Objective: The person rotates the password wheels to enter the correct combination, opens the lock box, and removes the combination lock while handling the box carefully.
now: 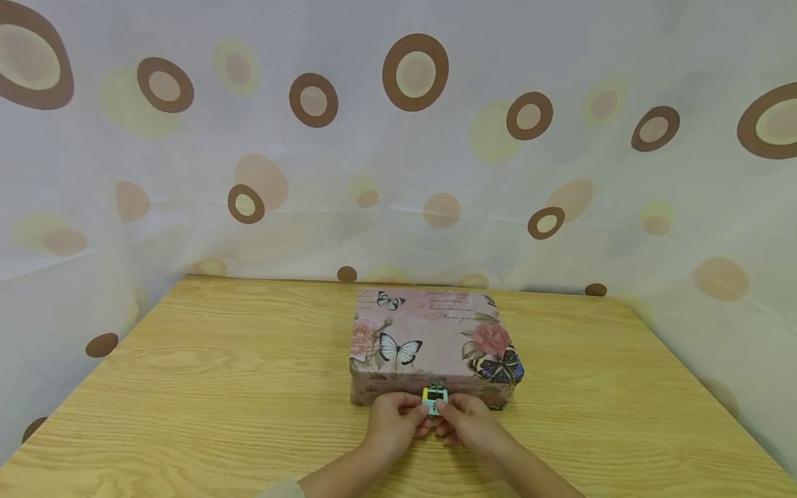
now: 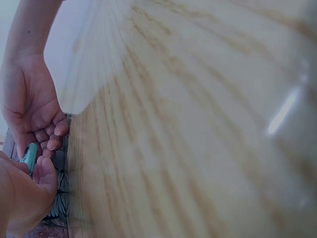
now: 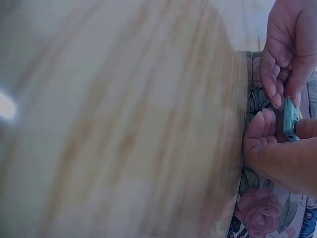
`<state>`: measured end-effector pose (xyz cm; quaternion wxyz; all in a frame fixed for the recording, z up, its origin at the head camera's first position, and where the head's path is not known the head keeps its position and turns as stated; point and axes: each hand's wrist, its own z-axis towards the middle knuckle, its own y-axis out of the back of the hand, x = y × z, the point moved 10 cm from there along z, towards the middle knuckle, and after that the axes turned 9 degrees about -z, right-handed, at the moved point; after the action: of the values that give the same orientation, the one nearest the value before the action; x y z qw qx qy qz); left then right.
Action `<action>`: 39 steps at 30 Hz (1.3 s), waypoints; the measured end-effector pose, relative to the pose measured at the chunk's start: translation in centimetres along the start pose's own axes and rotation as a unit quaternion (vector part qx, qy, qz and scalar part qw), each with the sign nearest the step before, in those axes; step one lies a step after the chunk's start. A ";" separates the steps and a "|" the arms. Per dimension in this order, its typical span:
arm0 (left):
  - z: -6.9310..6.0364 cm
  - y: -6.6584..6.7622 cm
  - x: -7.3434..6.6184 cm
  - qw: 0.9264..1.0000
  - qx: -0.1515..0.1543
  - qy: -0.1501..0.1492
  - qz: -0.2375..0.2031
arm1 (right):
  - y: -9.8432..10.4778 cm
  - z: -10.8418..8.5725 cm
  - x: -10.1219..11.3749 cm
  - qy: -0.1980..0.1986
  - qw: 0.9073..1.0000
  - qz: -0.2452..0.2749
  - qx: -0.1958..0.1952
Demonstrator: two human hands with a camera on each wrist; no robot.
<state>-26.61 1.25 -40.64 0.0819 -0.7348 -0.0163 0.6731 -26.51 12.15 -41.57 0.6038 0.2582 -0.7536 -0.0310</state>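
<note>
A pink floral box with butterflies lies closed on the wooden table. At its front clasp hangs a small light-blue padlock with a yellow edge, also seen as a teal lock in the right wrist view. My left hand pinches the lock's left side between thumb and fingers. On the other side my right hand grips it, thumb across its front face. In the left wrist view both hands meet at the teal lock, their fingers partly hiding it.
The wooden table extends to both sides of the box and in front of it. Behind and beside the table hangs a pale curtain with brown, yellow and peach circles.
</note>
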 end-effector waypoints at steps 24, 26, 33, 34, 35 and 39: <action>-0.1 0.1 0.0 1.000 -0.006 -0.010 -0.008 | 1.1 -0.4 -0.2 -0.007 0.999 0.035 -0.027; -0.1 0.1 -0.1 1.000 -0.006 -0.010 -0.010 | 1.1 -0.5 -0.2 -0.008 0.999 0.034 -0.029; -0.1 0.1 -0.1 1.000 -0.007 -0.016 -0.012 | 0.9 -0.4 0.0 0.006 1.000 0.015 -0.019; -0.1 0.1 -0.1 1.000 -0.006 -0.016 -0.013 | 0.9 -0.3 0.0 0.007 1.000 0.014 -0.019; -0.1 0.1 -0.1 1.000 -0.006 -0.016 -0.013 | 0.8 -0.3 0.0 0.009 1.000 0.013 -0.019; -0.1 0.0 -0.2 1.000 -0.004 -0.016 -0.012 | 0.7 -0.1 -0.1 0.010 1.000 0.013 -0.024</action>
<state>-26.49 1.21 -40.46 0.0866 -0.7239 -0.0287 0.6838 -26.63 12.81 -41.33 0.6174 0.2341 -0.7500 -0.0383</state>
